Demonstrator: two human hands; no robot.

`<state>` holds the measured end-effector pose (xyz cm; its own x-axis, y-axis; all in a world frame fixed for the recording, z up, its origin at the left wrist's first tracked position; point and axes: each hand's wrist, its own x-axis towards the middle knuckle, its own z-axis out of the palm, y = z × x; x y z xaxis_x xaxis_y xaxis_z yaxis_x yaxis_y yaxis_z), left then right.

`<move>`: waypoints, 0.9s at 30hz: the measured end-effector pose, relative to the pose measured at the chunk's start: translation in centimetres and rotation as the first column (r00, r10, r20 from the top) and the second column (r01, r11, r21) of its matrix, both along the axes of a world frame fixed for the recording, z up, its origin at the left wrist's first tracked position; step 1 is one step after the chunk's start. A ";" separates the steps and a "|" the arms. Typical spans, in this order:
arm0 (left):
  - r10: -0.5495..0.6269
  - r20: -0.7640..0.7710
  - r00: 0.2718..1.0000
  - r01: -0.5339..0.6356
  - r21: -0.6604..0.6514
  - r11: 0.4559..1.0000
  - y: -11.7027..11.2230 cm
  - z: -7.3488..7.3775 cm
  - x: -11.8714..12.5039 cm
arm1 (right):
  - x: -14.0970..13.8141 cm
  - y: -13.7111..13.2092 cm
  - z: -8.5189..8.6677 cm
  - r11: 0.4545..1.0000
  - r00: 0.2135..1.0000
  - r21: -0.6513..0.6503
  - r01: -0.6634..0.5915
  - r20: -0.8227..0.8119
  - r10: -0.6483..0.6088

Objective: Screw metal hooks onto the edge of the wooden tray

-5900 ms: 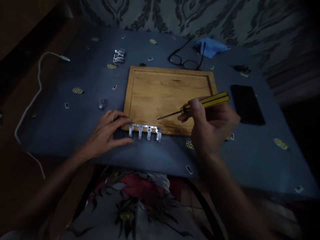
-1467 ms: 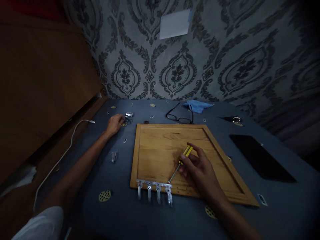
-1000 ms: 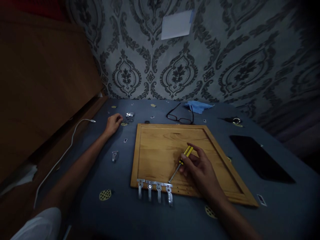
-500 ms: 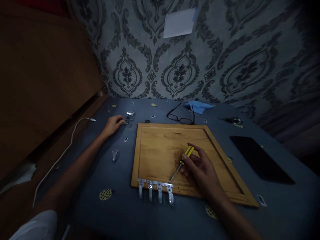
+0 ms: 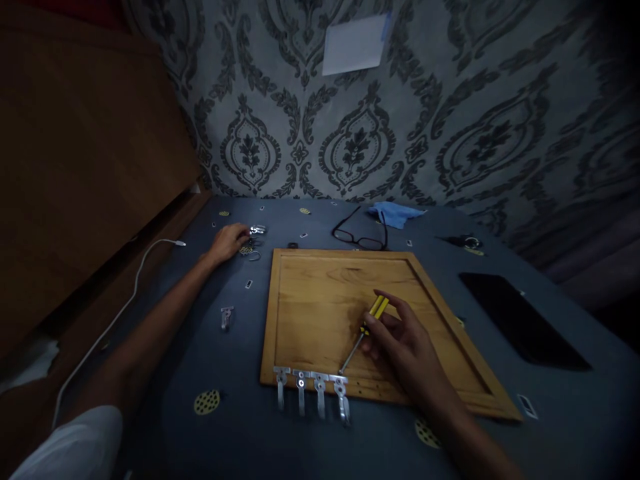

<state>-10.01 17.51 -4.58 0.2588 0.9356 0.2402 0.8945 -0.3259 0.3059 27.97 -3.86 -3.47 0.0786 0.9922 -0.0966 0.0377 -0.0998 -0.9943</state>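
dim room. grey patterned wallpaper (image 5: 450, 133) covers the far wall, with a white paper sheet (image 5: 355, 45) fixed high on it. a brown wooden panel (image 5: 85, 153) stands at the left.

the bench (image 5: 250, 440) is covered in blue cloth with small printed motifs. a wooden board (image 5: 320, 293) lies flat at its centre. at the left end of the board's near edge is a row of four metal hooks (image 5: 311, 390), side by side. their plates sit on the wood and their shanks hang off onto the cloth, and that overhang looks like the reason they sit at the very edge.

the right hand (image 5: 405, 347) is over the board with its fingers (image 5: 385, 337) closed round a yellow-and-black screwdriver (image 5: 370, 320). the tool is held low and slanted like a pen, tip down at the plate of the rightmost hook. the heel of the hand seems to rest on the wood, which would steady the tip.

the left hand (image 5: 227, 241) is stretched to the far left, well apart from the board. its fingers are curled against a small heap of metal parts (image 5: 256, 231). i cannot tell whether anything is pinched between them.

a single loose hook (image 5: 227, 317) lies on the cloth left of the board. spectacles (image 5: 363, 233) and a blue rag (image 5: 397, 213) lie just beyond the board's far edge. a dark phone (image 5: 520, 320) lies flat at the right, and a white cable (image 5: 135, 287) trails down the left side.
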 end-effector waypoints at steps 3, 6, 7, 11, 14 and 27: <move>-0.012 -0.016 1.000 0.013 0.002 1.000 0.0 0.1 -0.2 | 0.0 0.0 0.1 1.000 1.000 0.001 -0.005 -0.005 0.005; -0.011 -0.030 0.999 0.011 0.009 1.000 0.2 0.3 -0.1 | 0.0 0.0 0.1 1.000 1.000 -0.001 -0.016 -0.001 0.016; -0.007 -0.033 0.999 0.007 0.015 1.000 0.4 0.4 0.0 | 0.1 0.0 0.0 1.000 1.000 0.000 -0.018 -0.002 0.018; 0.019 -0.045 0.999 -0.017 0.044 0.999 1.6 0.8 0.8 | 0.1 0.0 -0.1 1.000 1.000 0.000 -0.015 -0.025 0.015; 0.038 -0.063 0.997 -0.035 0.050 0.998 2.7 0.8 1.4 | 0.1 -0.1 -0.1 1.000 0.999 -0.011 0.000 -0.042 -0.001; 0.019 -0.128 0.992 -0.025 -0.045 0.999 4.2 0.5 0.2 | 0.3 -0.1 0.0 1.000 0.999 -0.027 -0.009 -0.038 0.008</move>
